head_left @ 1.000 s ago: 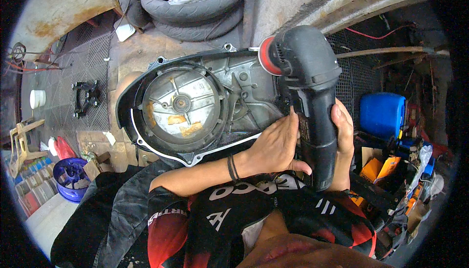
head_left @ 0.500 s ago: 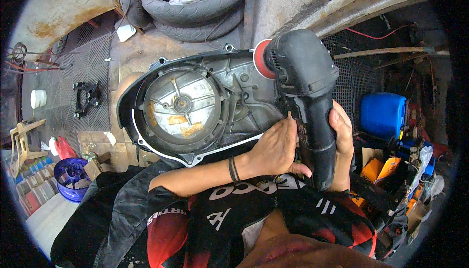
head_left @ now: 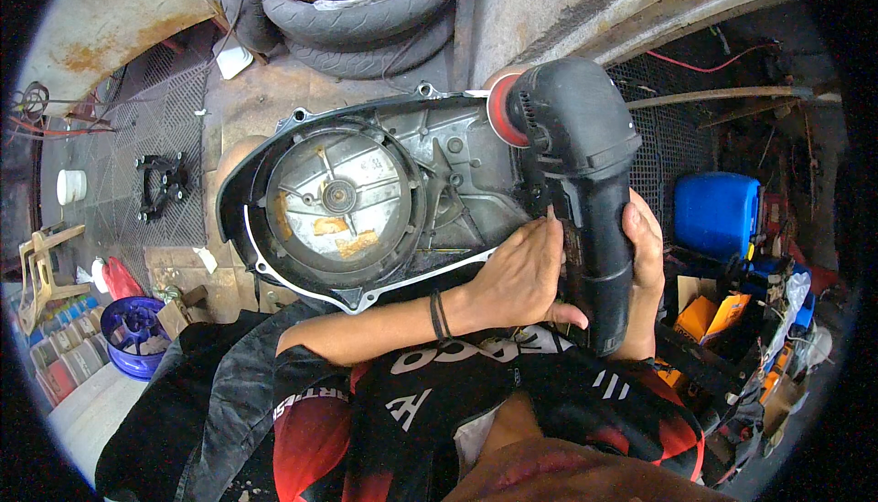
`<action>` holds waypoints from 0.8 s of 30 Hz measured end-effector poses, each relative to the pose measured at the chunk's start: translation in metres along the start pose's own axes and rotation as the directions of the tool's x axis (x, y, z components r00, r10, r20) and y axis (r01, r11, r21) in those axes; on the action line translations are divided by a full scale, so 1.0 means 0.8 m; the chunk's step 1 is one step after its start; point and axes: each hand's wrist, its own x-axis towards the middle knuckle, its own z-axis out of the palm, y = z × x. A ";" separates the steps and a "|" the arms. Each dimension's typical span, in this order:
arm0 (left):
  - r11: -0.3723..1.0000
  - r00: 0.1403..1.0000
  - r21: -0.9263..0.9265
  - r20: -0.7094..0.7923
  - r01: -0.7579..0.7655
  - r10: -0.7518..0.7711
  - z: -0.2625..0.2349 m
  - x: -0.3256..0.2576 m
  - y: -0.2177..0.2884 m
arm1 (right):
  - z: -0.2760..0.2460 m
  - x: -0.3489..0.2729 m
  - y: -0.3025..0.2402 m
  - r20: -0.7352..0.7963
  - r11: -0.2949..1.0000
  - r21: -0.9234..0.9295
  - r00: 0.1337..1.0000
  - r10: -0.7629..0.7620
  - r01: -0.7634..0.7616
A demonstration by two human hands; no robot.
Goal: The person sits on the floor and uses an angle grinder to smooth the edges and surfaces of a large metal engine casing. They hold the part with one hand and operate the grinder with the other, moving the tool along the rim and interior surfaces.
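A large metal crankcase cover (head_left: pixel 457 173) lies in front of me with its hollow inner side up. It has a round recess, brown stains and a bright rim. My left hand (head_left: pixel 517 278) grips its near rim toward the right end; the fingertips are partly hidden. On the right, my right hand (head_left: pixel 644 241) is wrapped round the black body of a power polisher (head_left: pixel 594 200), most of its fingers out of sight behind it. The polisher's round red pad (head_left: pixel 506 111) is tilted on edge at the cover's far right rim; contact there cannot be made out.
Stacked tyres (head_left: pixel 361 22) stand beyond the cover. At the right are a blue plastic container (head_left: pixel 718 216) and an open orange carton (head_left: pixel 712 310). A purple wheel rim (head_left: pixel 135 333), a black bracket (head_left: pixel 162 186) and a white cup (head_left: pixel 70 186) are at the left.
The polisher and its red pad have shifted slightly to the right, with my right hand on it. My left hand and the cover have barely moved.
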 end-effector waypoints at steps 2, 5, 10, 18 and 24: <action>1.000 1.000 -0.004 -0.020 -0.005 0.005 0.001 0.001 0.000 | 0.005 0.002 -0.004 0.045 1.000 0.025 0.999 0.005 -0.006; 0.998 1.000 -0.050 -0.009 0.027 -0.028 0.003 -0.004 -0.001 | 0.000 0.008 -0.003 0.104 1.000 -0.002 0.994 0.027 -0.027; 0.999 1.000 -0.039 0.000 0.024 -0.024 0.001 -0.004 0.000 | 0.001 0.009 -0.003 0.129 0.999 -0.041 0.992 0.006 -0.001; 0.999 1.000 0.038 -0.022 0.011 -0.010 0.003 -0.004 0.003 | 0.015 0.005 -0.003 -0.057 0.998 -0.068 0.998 0.003 -0.007; 0.999 1.000 0.038 -0.010 0.020 -0.019 0.003 -0.003 0.004 | 0.015 0.004 -0.005 -0.036 0.996 -0.091 0.999 -0.019 0.015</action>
